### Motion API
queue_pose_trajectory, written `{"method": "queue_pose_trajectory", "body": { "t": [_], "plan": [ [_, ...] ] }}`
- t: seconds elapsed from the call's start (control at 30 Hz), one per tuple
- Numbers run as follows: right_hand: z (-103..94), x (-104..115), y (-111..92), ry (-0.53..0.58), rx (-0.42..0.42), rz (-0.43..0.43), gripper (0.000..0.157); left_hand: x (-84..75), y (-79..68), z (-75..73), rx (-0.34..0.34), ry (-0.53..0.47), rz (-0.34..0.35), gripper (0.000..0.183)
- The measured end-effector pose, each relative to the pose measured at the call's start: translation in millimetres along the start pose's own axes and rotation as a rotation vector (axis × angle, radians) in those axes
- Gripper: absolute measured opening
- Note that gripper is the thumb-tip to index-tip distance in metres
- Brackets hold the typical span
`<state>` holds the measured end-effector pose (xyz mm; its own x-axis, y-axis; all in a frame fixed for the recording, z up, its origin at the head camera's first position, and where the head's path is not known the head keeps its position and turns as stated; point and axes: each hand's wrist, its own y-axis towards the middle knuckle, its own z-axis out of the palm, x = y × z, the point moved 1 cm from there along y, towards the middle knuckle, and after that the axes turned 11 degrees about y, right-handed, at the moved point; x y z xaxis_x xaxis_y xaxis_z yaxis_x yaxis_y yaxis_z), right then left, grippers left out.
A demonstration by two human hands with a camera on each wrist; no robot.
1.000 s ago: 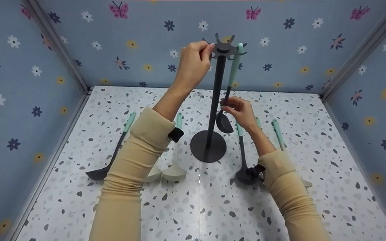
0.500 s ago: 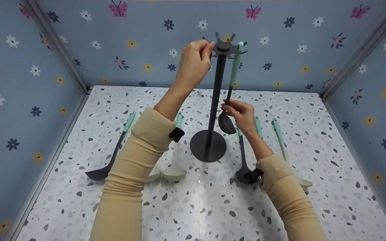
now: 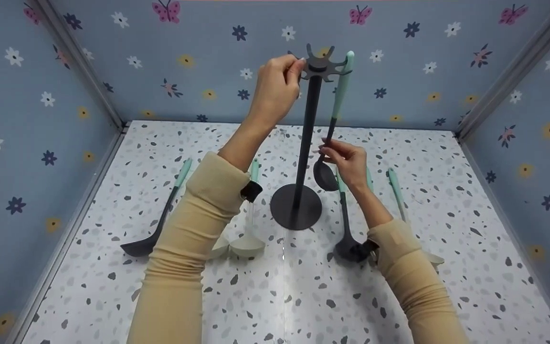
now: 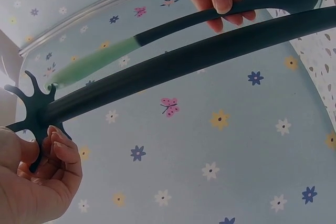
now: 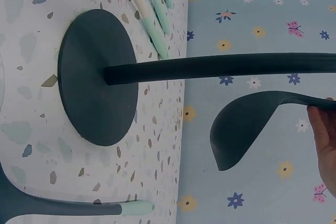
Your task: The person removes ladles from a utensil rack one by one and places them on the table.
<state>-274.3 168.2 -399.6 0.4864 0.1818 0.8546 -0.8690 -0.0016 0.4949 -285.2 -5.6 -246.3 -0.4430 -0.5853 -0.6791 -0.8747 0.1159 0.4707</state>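
A black rack stand [image 3: 307, 129] with a ring of hooks on top rises from a round base. My left hand [image 3: 277, 88] pinches one hook on its left side. To the right of the post, my right hand [image 3: 351, 165] pinches the shaft of a black ladle [image 3: 342, 91] just above the bowl. The ladle hangs nearly upright, its mint-green handle end at a right-hand hook; in the left wrist view that handle end [image 4: 54, 85] meets a hook tip, but I cannot tell whether it is hooked on. The right wrist view shows the ladle's bowl [image 5: 244, 127] apart from the post.
On the speckled table lie a black ladle [image 3: 141, 246] at left, a pale ladle [image 3: 248, 243] overlapping another near the left sleeve, and a second black ladle [image 3: 346, 239] right of the base. More green handles [image 3: 396, 184] lie partly behind the right arm. Patterned walls enclose the table.
The ladle in my right hand has shifted slightly right, and its handle end now stands higher at the hook. My left hand keeps its hold on the stand.
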Motion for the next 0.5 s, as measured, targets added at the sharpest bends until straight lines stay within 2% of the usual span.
{"method": "queue_pose_trajectory", "body": {
  "t": [0.23, 0.5],
  "plan": [
    [-11.3, 8, 2, -0.005, -0.031, 0.002, 0.019, -0.9, 0.8, -0.9, 0.002, 0.002, -0.014, 0.025],
    [-36.7, 19, 1, -0.134, -0.057, -0.003, 0.019, -0.4, 0.1, -0.5, -0.013, 0.002, 0.009, 0.026]
  ]
}}
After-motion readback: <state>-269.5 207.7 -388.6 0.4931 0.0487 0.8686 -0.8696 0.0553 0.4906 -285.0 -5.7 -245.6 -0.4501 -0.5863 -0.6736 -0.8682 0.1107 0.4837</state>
